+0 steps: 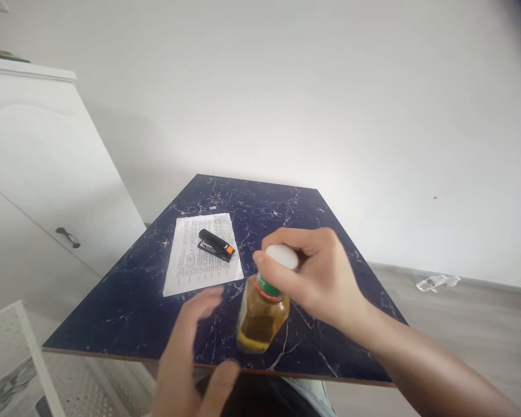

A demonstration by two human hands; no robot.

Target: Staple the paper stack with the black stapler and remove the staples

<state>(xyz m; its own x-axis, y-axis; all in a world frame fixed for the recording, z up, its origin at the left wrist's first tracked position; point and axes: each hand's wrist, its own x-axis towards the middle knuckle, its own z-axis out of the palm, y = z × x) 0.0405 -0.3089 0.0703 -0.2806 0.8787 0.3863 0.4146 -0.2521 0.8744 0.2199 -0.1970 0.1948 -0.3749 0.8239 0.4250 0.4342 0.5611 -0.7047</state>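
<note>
A clear bottle [264, 324] partly filled with golden-yellow liquid stands near the front edge of the dark blue marbled table [125, 301]. Green and red show around its neck. My right hand [319, 269] grips the bottle's white cap [282, 256], thumb on the near side and fingers curled around the far side. To the left of the bottle is my left hand [191, 353], slightly blurred, its thumb and fingers spread apart and holding nothing. A black stapler [216, 245] with an orange patch lies on printed paper [186, 260] beyond my left hand.
On the left stands a white cabinet [39, 150] with a dark handle. A pale perforated chair [8, 353] is at the lower left. Crumpled clear plastic [437, 282] lies on the floor at right. A white wall [278, 98] rises behind the table.
</note>
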